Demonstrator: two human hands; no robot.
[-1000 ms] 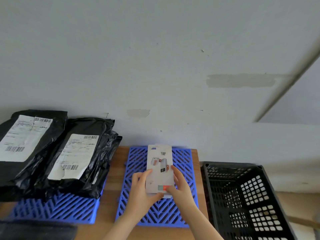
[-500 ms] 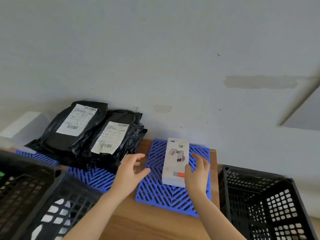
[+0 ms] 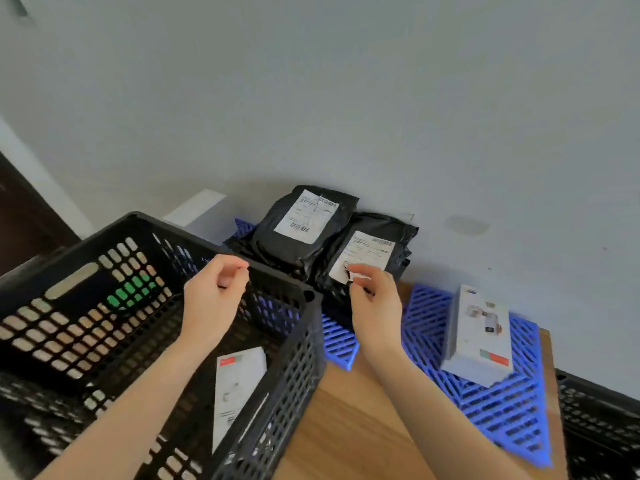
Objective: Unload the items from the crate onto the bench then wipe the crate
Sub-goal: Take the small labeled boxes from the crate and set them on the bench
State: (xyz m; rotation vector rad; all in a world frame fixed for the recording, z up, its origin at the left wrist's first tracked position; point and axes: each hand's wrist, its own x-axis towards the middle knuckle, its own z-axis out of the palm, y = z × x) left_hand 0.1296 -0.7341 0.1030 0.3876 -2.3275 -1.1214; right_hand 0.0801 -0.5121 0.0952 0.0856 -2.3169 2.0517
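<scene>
Head view: bags [image 3: 313,233] and box [image 3: 479,336] on table [image 3: 346,427], box at 4 o'clock; second box [image 3: 239,386] in crate [image 3: 298,368] at 7. Left hand [image 3: 214,299] and right hand [image 3: 375,306] loosely curled, empty. Wipe not started.

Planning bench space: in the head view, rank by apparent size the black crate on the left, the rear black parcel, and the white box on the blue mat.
1. black crate: largest by far, though also nearest the camera.
2. rear black parcel and white box: look alike; the box is nearer, so unranked.
</scene>
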